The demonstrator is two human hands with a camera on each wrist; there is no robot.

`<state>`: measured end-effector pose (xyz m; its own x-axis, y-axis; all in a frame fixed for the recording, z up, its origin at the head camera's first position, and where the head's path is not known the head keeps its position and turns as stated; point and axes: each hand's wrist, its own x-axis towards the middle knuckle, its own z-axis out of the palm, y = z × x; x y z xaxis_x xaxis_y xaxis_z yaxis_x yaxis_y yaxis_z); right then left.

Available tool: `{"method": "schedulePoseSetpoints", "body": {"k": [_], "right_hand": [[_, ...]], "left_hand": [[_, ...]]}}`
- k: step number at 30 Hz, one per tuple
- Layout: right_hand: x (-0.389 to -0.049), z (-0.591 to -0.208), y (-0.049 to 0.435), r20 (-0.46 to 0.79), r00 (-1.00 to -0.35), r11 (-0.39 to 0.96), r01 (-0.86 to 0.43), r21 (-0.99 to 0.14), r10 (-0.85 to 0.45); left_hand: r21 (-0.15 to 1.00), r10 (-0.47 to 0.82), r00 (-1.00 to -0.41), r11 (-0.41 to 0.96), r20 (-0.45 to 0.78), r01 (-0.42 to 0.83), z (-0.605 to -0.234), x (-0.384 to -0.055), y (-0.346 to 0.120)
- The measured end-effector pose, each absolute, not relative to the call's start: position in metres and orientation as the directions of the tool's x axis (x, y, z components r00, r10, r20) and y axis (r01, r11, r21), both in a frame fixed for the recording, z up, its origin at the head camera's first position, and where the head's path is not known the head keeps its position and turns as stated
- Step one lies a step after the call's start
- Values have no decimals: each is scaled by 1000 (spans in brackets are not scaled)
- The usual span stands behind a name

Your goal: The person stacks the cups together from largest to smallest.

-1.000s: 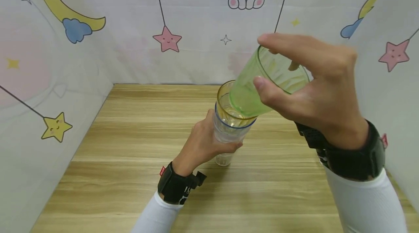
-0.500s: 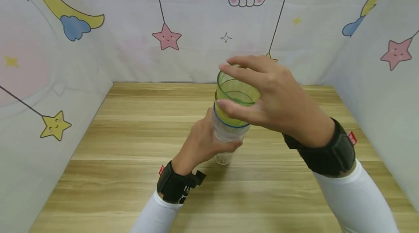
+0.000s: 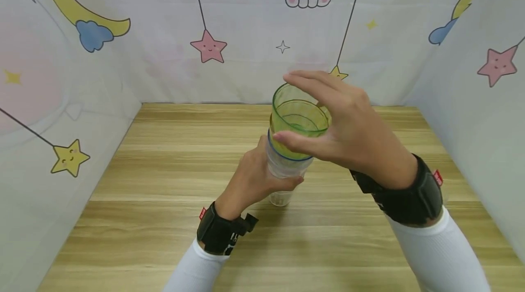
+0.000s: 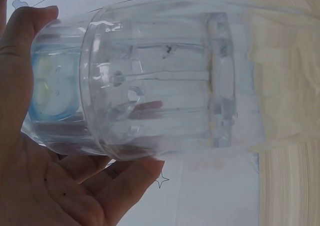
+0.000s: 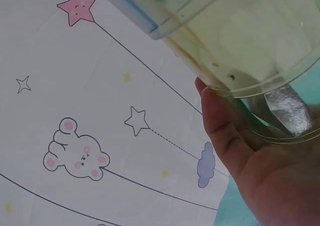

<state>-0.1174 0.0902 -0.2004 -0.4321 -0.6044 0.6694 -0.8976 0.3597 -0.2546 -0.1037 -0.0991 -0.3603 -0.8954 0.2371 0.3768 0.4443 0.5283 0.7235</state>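
Note:
A nested stack of plastic cups stands upright near the middle of the table. At its top, in the head view, a green cup (image 3: 280, 114) sits inside a yellow-rimmed cup (image 5: 260, 40); a blue-rimmed cup comes below that. Clear, ribbed cup walls (image 4: 160, 85) fill the left wrist view. My left hand (image 3: 256, 171) grips the stack around its clear lower part, thumb in front. Around the green cup's rim, my right hand (image 3: 342, 123) holds with thumb on the near side and fingers on the far side. The far fingers are partly hidden behind the cup.
The wood-grain table (image 3: 172, 137) spreads around the stack. White fabric walls (image 3: 242, 78) printed with stars, a moon and a bear enclose its back and both sides. A black strap (image 3: 410, 192) with a camera is on each wrist.
The green cup, tilted above and right of the stack a second ago, has come left and down into the yellow-rimmed cup, carried by my right hand. The left hand has stayed put.

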Motion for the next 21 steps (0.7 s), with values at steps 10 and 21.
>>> {"method": "schedulePoseSetpoints", "body": {"k": [10,21], "right_hand": [[-118,-219,104,673,-528,271,-847,-457,-518],[-119,-250,110,610,-638,84,-720,-689,-471]], "left_hand": [[723,228,-898,534,376,439,-361,-104,-99],[734,230,-898,518,374,439,-361,-104,-98]]}}
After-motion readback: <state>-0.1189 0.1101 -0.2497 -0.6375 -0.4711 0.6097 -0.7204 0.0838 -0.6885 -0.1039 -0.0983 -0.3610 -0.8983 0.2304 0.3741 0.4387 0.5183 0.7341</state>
